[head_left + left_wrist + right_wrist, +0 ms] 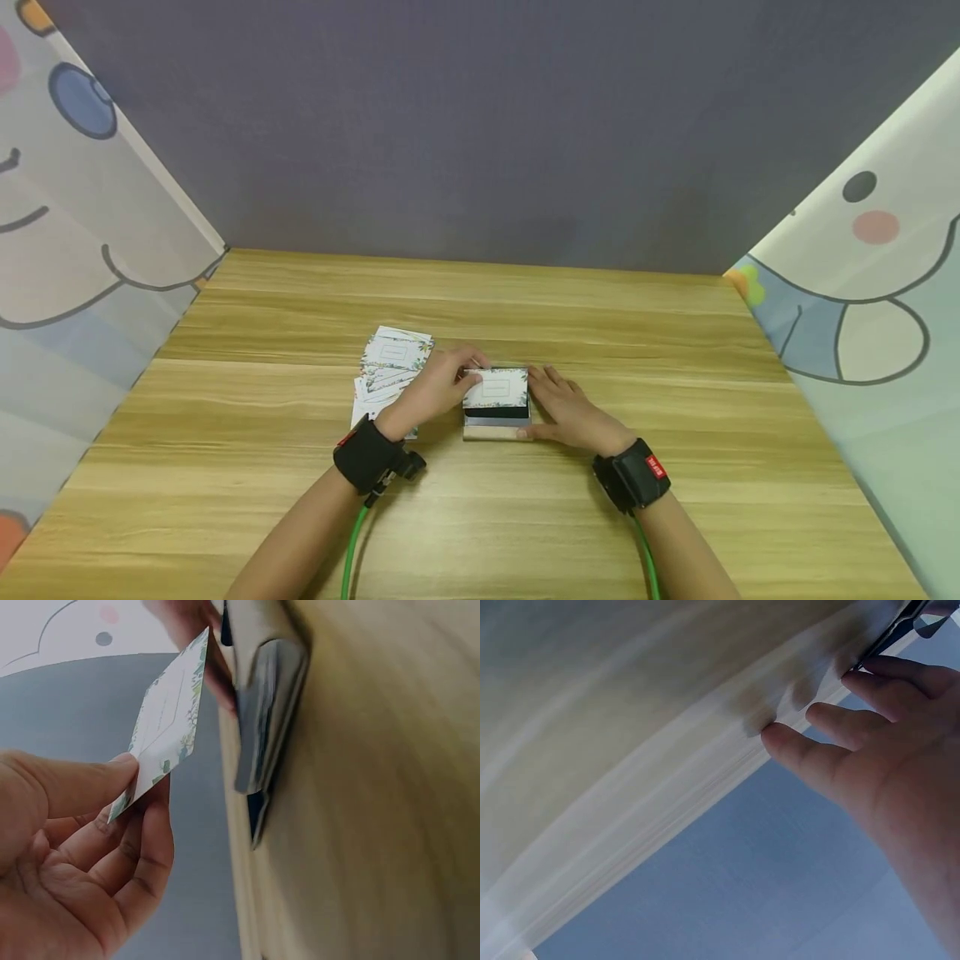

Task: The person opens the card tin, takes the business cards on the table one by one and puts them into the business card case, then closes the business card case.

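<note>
A white card with a leafy, floral printed border (495, 387) is pinched between the thumb and fingers of my left hand (438, 383). In the left wrist view the card (161, 712) is tilted and clear of the case. Below it on the table lies an open case (498, 433), beige outside with a dark inside; its full contents are hidden by the card. My right hand (576, 417) rests along the case's right side, thumb at the near right corner. In the right wrist view its fingers are spread, fingertips down at the table and the case's dark edge (889, 637).
A loose, overlapping spread of similar floral cards (393, 354) lies left of the case, partly behind my left forearm. The wooden table (675, 350) ends at a grey back panel (480, 125). Cartoon-printed sheets flank both sides. A green cable (354, 542) trails from each wrist band.
</note>
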Motion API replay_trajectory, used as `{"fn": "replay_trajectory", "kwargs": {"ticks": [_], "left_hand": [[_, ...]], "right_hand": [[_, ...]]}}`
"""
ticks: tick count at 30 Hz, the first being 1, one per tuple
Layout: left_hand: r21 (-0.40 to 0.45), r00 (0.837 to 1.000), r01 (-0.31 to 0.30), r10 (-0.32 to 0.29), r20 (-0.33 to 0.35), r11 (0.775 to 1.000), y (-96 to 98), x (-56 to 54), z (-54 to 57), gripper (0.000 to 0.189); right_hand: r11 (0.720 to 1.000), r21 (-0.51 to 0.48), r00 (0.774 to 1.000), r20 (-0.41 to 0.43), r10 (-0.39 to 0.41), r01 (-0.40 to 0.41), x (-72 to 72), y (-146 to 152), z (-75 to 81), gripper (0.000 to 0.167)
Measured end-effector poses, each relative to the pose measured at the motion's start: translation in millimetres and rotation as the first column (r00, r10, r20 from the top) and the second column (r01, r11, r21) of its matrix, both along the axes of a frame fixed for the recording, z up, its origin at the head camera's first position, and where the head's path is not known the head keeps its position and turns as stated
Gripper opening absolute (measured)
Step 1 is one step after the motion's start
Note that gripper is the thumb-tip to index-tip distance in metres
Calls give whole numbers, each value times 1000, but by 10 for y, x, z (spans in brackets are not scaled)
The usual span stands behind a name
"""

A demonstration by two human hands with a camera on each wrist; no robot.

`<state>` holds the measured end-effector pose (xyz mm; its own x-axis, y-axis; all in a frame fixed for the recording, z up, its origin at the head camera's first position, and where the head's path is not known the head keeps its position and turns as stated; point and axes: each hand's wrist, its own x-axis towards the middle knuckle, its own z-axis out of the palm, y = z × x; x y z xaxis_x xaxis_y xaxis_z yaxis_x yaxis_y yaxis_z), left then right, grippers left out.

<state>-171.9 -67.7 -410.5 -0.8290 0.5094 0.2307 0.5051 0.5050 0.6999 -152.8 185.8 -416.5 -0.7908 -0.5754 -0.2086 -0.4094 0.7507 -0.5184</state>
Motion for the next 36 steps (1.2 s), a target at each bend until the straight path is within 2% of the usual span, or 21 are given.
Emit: {"fn": "replay_trajectory", "kwargs": {"ticks": [3,7,12,18,26,32,36], "left_hand": [[-24,1000,-2,1,-18,1000,30,-9,-44,19],[-42,1000,6,-5,5,999,42,-20,-82,18],[-35,997,55,-53,57,998,34,-24,-81,15],[-91,989,114,-104,106,989,38,-28,-101,14],[-182,988,129,-111,105,975,68,18,-88,18],[-277,987,153,-136,80,949,68,48,-83,19],[-292,984,173,-156,81,941,63,55,-75,17]], "right_hand": [[1000,-6,1000,0,-2,2,-1,-3,-17,90],[1000,-5,1000,-5,-6,6,-2,-8,-28,90],[1000,0,1000,-9,-5,5,-7,-8,-28,91],[1000,15,1000,-17,6,-5,-11,-2,-29,90],[1000,9,1000,-15,10,-10,-11,9,-36,90],[1000,2,1000,-4,7,-7,-7,7,-35,90],[1000,1,1000,-1,3,-3,-8,13,-34,90]]}}
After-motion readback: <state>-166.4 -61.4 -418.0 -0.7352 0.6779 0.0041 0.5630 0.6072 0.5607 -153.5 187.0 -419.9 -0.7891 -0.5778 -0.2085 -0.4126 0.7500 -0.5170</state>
